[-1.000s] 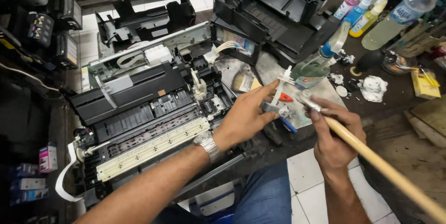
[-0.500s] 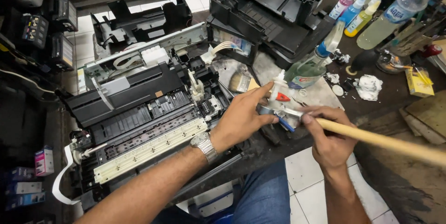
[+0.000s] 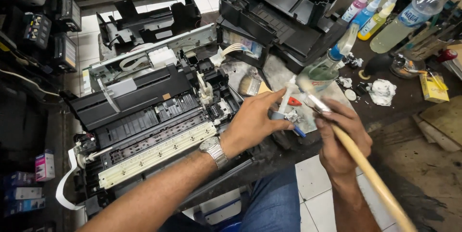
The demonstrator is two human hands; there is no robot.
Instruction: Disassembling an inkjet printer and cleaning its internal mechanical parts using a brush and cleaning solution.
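Since half a second ago my right hand (image 3: 341,138) has swung the long wooden-handled brush (image 3: 358,160) more upright, bristles closing on the small white syringe (image 3: 287,98) my left hand (image 3: 252,121) pinches over the grimy bench (image 3: 409,99). Both hands are closed around what they hold. Just beyond stand a clear spray bottle (image 3: 329,66) and a flat paintbrush (image 3: 251,85) — the stripped black printer (image 3: 144,111), ribbed and dusty, crowds my left.
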